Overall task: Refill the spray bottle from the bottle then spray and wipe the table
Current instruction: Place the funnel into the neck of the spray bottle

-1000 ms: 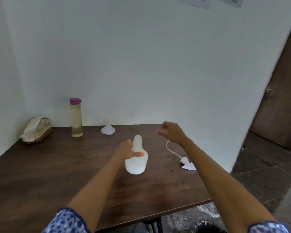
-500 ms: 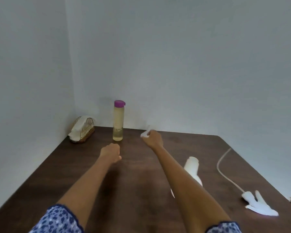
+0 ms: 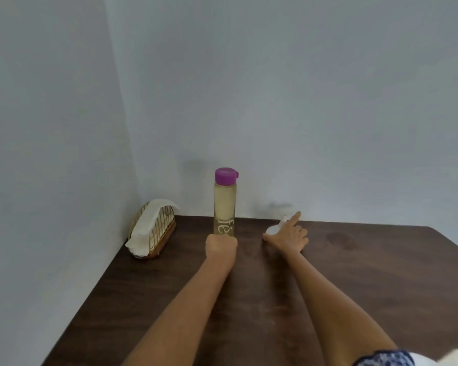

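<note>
At the far edge of the dark wooden worktop [image 3: 354,273], against the wall, stands the tall clear bottle of yellowish liquid with a purple cap [image 3: 224,204]. The left hand [image 3: 220,245] sits at its base, fingers curled; whether it has actually closed on the bottle I cannot tell. The right hand [image 3: 288,235] lies spread, forefinger out, over the small white plastic funnel [image 3: 274,228], touching it, probably to gather it for pouring. Both reaches suggest collecting the refill gear together. A gold wire basket holding a folded white cloth [image 3: 151,229] waits in the corner, likely for wiping. The spray bottle cannot be made out with any certainty.
</note>
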